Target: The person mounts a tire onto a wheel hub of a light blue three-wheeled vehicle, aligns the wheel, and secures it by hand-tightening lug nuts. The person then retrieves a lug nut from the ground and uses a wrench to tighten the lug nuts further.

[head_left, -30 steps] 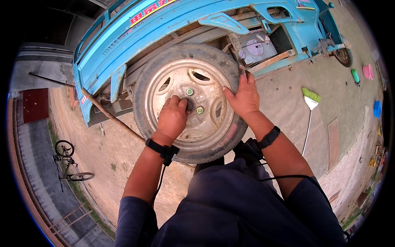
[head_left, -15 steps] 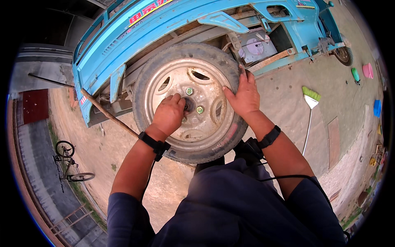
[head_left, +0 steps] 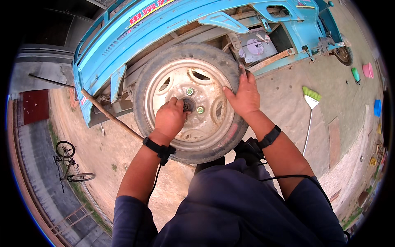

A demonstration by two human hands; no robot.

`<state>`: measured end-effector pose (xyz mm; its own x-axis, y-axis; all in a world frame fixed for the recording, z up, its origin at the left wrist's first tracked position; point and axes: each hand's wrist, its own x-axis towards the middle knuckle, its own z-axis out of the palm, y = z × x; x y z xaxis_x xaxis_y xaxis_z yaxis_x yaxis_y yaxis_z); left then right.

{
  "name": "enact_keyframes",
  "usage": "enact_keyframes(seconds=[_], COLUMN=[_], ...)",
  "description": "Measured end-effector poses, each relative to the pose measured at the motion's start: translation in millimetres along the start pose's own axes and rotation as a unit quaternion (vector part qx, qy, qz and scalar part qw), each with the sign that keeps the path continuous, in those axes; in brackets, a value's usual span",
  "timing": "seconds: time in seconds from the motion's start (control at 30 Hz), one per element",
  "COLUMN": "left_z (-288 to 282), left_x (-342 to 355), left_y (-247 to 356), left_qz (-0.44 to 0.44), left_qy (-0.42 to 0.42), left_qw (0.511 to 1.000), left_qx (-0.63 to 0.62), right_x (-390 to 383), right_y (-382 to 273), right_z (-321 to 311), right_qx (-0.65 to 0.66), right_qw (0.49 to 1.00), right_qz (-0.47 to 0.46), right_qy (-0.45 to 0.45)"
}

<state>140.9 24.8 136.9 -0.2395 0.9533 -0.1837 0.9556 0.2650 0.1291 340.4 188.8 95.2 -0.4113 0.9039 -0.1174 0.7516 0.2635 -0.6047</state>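
A wheel with a black tyre and a worn, whitish steel rim stands against the side of a blue cargo vehicle. Just left of the dark centre hub, my left hand has its fingers curled together against the rim's middle; whatever they pinch is hidden behind them. Two greenish lug nuts show, an upper nut and a right-hand nut. My right hand lies on the tyre's right side, fingers stretched and thumb spread toward the rim's edge.
A wooden pole leans between the vehicle's rear corner and the tyre. On the right lie a green-bristled broom and a flat board. A pink bucket stands farther off. A bicycle is at the left.
My left hand and forearm have shifted slightly to the right and turned at the wrist, fingers still at the hub's left. My right hand stays on the tyre; the wheel looks unmoved.
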Motion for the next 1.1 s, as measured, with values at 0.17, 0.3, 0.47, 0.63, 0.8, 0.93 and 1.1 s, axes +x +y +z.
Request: enact_keyframes(seconds=[0.17, 0.3, 0.47, 0.63, 0.8, 0.93, 1.1], left_z=[-2.5, -14.1, -21.9, -8.7, -1.3, -10.5, -0.5], left_x=[4.2, 12.0, 5.6, 3.1, 6.9, 4.7, 0.6], left_y=[-15.2, -15.4, -0.8, 1.4, -11.3, 2.2, 7.2], left_qz=[0.129, 0.172, -0.018, 0.001, 0.102, 0.048, -0.042], left_qy=[0.017, -0.001, -0.03, -0.014, -0.003, 0.012, -0.01], left_qw=[0.991, 0.984, 0.999, 1.0, 0.995, 0.999, 0.999], left_qx=[0.015, 0.048, -0.027, -0.018, 0.019, -0.015, -0.025], right_x=[-0.1, 0.7, 0.3, 0.7, 0.8, 6.1, 8.6], right_y=[-0.3, 0.6, 1.8, 0.2, -1.1, 2.8, 2.0], right_z=[-0.1, 1.1, -0.5, -0.2, -1.6, -3.0, -2.6], right_qx=[-0.004, -0.009, -0.011, -0.007, -0.006, 0.012, 0.004], right_qw=[1.0, 1.0, 1.0, 1.0, 1.0, 1.0, 1.0], right_qz=[-0.005, -0.001, 0.002, -0.003, -0.004, -0.023, -0.023], right_qy=[0.002, 0.001, -0.001, -0.002, -0.003, -0.008, -0.01])
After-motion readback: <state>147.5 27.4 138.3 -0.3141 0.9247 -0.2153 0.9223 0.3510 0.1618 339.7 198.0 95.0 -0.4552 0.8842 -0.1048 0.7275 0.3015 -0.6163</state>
